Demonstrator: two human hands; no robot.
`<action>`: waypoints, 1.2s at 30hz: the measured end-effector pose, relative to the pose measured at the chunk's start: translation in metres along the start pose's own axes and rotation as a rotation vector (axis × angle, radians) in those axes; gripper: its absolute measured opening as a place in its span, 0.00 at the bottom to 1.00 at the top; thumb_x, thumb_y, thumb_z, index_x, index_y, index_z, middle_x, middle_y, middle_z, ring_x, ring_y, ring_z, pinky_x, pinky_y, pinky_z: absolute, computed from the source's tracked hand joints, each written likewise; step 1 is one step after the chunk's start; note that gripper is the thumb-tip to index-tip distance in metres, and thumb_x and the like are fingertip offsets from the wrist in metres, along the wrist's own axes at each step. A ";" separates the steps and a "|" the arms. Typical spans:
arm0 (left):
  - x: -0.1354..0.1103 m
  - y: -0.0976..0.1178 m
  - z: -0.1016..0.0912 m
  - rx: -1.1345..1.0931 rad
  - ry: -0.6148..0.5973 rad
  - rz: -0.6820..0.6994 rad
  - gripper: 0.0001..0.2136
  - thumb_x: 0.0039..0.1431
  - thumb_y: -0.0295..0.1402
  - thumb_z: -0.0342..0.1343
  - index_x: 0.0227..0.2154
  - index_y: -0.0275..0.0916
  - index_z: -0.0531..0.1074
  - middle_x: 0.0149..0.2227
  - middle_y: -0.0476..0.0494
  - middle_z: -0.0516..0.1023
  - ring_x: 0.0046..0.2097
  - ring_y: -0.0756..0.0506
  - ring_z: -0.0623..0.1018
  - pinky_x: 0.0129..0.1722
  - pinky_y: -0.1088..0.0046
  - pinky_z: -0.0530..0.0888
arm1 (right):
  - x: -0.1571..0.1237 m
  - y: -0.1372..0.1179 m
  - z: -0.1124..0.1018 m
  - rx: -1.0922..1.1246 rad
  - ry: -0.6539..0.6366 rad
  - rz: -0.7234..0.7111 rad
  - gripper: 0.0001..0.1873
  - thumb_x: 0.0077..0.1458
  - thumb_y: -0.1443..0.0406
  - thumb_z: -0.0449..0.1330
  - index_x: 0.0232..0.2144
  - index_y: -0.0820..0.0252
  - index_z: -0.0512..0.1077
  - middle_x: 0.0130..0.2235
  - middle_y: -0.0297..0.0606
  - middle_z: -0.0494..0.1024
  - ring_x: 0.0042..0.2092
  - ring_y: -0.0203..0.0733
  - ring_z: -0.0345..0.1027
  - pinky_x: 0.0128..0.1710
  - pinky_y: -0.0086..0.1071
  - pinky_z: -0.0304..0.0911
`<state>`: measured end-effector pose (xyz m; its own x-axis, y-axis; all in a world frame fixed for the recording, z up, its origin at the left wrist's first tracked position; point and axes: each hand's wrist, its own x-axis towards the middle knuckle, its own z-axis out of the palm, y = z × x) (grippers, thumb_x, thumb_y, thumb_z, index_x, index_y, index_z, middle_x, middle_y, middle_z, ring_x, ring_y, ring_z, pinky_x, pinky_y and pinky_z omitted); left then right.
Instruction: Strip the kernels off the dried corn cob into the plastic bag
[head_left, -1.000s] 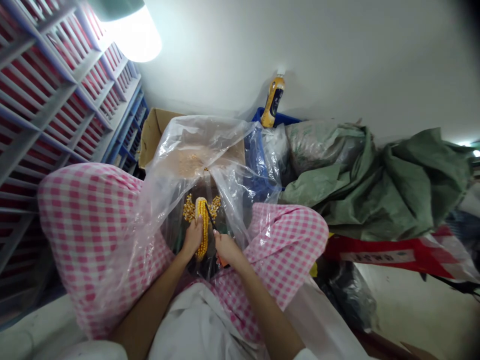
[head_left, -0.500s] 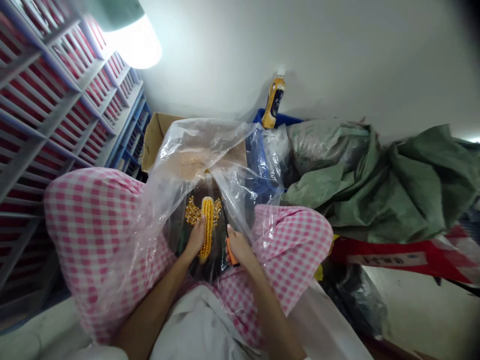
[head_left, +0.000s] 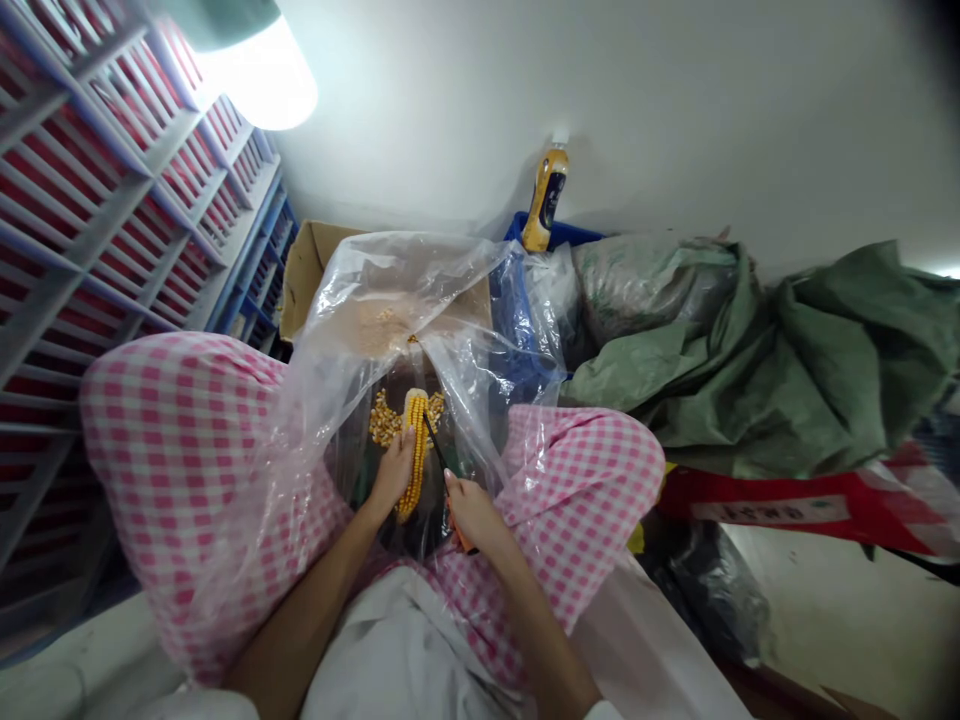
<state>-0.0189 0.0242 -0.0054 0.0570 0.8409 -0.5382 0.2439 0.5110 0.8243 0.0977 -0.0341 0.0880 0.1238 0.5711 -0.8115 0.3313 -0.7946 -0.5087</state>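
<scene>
My left hand [head_left: 393, 472] is wrapped around the side of a yellow corn cob [head_left: 417, 452], which stands nearly upright, its pale end away from me. In my right hand [head_left: 474, 512] is a screwdriver [head_left: 435, 440] with an orange handle and a thin dark shaft. The shaft slants up and left, and its tip meets the upper right side of the cob. Whether it sits between the kernels is too small to tell. Loose corn kernels [head_left: 385, 424] lie behind the cob on a clear plastic sheet [head_left: 457, 372] spread between my knees.
A cardboard box [head_left: 298, 285] stands behind the sheet, beside a blue bin [head_left: 576, 236] with a juice bottle [head_left: 546, 198] on it. Slatted plastic crates [head_left: 112, 190] rise on the left. Green cloth [head_left: 795, 370] is heaped on the right. A bright lamp [head_left: 274, 85] hangs at upper left.
The screwdriver has swung left, so its tip now reaches the cob instead of standing apart on its right. My right hand has shifted slightly; my left hand still grips the cob.
</scene>
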 end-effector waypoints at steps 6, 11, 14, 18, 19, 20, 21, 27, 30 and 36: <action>-0.002 0.000 0.000 0.237 0.003 -0.038 0.24 0.54 0.56 0.35 0.32 0.39 0.64 0.28 0.41 0.72 0.33 0.41 0.74 0.36 0.66 0.66 | -0.006 -0.009 0.003 -0.254 0.113 -0.006 0.23 0.60 0.56 0.38 0.24 0.64 0.63 0.19 0.37 0.64 0.13 0.34 0.57 0.12 0.28 0.56; -0.001 -0.002 0.000 0.255 -0.018 -0.062 0.25 0.55 0.54 0.34 0.36 0.38 0.65 0.33 0.37 0.75 0.36 0.40 0.75 0.38 0.65 0.67 | -0.001 -0.011 0.005 0.123 -0.072 0.160 0.22 0.61 0.54 0.37 0.25 0.61 0.59 0.16 0.32 0.61 0.13 0.34 0.56 0.13 0.28 0.55; 0.001 -0.003 -0.002 0.241 -0.009 -0.078 0.26 0.56 0.53 0.34 0.39 0.36 0.65 0.37 0.34 0.75 0.39 0.39 0.75 0.40 0.64 0.67 | 0.001 -0.014 -0.001 0.521 -0.305 0.284 0.22 0.61 0.52 0.35 0.25 0.59 0.56 0.15 0.27 0.58 0.13 0.29 0.51 0.12 0.22 0.50; 0.001 -0.002 -0.002 0.226 -0.004 -0.074 0.26 0.56 0.52 0.34 0.41 0.36 0.66 0.39 0.33 0.74 0.42 0.39 0.75 0.42 0.64 0.67 | -0.001 -0.017 -0.004 0.685 -0.477 0.296 0.24 0.61 0.52 0.29 0.25 0.59 0.54 0.15 0.25 0.53 0.13 0.26 0.45 0.13 0.19 0.47; 0.000 -0.002 -0.002 0.221 -0.008 -0.070 0.26 0.56 0.52 0.34 0.41 0.36 0.66 0.39 0.34 0.75 0.42 0.40 0.75 0.43 0.65 0.67 | -0.001 -0.017 -0.002 0.550 -0.396 0.255 0.24 0.61 0.53 0.29 0.25 0.59 0.54 0.15 0.25 0.55 0.13 0.27 0.47 0.13 0.20 0.49; 0.000 -0.001 -0.002 0.214 -0.017 -0.067 0.26 0.56 0.53 0.35 0.40 0.36 0.66 0.39 0.34 0.75 0.42 0.40 0.74 0.43 0.65 0.66 | -0.001 -0.016 0.000 0.376 -0.283 0.207 0.23 0.62 0.54 0.31 0.24 0.59 0.55 0.15 0.26 0.56 0.13 0.28 0.50 0.13 0.21 0.51; -0.001 -0.001 -0.001 0.201 -0.024 -0.063 0.27 0.55 0.53 0.35 0.40 0.36 0.67 0.38 0.35 0.75 0.42 0.40 0.74 0.44 0.65 0.66 | 0.000 -0.015 0.002 0.199 -0.165 0.161 0.23 0.62 0.55 0.33 0.24 0.60 0.56 0.15 0.28 0.58 0.13 0.30 0.52 0.13 0.23 0.52; 0.002 -0.006 0.000 0.008 -0.003 -0.016 0.27 0.55 0.53 0.37 0.39 0.35 0.68 0.41 0.37 0.74 0.43 0.42 0.73 0.45 0.66 0.66 | 0.007 -0.016 0.011 -0.025 -0.018 0.098 0.22 0.61 0.55 0.38 0.22 0.61 0.59 0.15 0.32 0.60 0.13 0.35 0.57 0.12 0.28 0.56; 0.002 -0.007 -0.001 -0.029 0.005 -0.033 0.27 0.53 0.55 0.39 0.36 0.36 0.69 0.35 0.40 0.75 0.40 0.42 0.74 0.43 0.66 0.67 | 0.008 -0.019 0.009 0.227 -0.122 0.189 0.22 0.61 0.53 0.37 0.24 0.60 0.57 0.15 0.29 0.60 0.13 0.33 0.55 0.13 0.26 0.56; 0.001 -0.007 -0.002 0.018 0.015 -0.078 0.26 0.53 0.55 0.40 0.34 0.36 0.69 0.29 0.40 0.74 0.36 0.40 0.74 0.40 0.63 0.67 | 0.010 -0.020 0.005 0.708 -0.459 0.291 0.24 0.60 0.50 0.31 0.25 0.59 0.54 0.14 0.25 0.54 0.13 0.27 0.46 0.14 0.19 0.48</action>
<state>-0.0228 0.0222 -0.0115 0.0231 0.8013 -0.5978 0.2641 0.5719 0.7767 0.0876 -0.0136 0.0889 -0.3244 0.3091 -0.8940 -0.3288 -0.9230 -0.1999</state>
